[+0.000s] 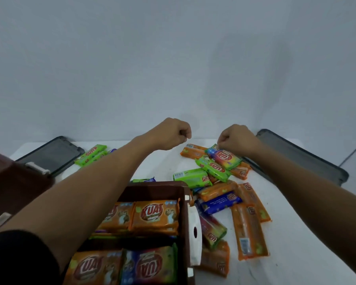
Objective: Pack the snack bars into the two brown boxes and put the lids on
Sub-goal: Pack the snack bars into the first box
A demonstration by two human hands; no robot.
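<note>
— Around the open box (pixel 185 204), what else?

— Stands on a white table (pixel 300 256). Left of it, a second brown box (pixel 12 182), partly cut off by the frame. Beyond that one, a dark lid (pixel 51 155) lying flat; far right of the open box, another lid (pixel 300 155) of the same kind. Left forearm crossing over the open box and hiding its left side, black sleeve (pixel 19 258) at the near corner. White latch (pixel 194 233) on the right wall.

— And the snack bars?

— Packed bars (pixel 155 214) in rows inside the open box: mostly orange wrappers, red oval logos. Loose pile (pixel 224 192) just right of it: orange, green and blue, overlapping. Green bars (pixel 90 155) beyond it to the left, near the first lid.

— Hands?

— Left hand (pixel 171 132) beyond the open box, above the table, curled into a fist, nothing seen in it. Right hand (pixel 236 138) over the far end of the pile, fingers bunched, pinching the top edge of a rainbow-coloured bar (pixel 224 158) resting on a green one.
</note>
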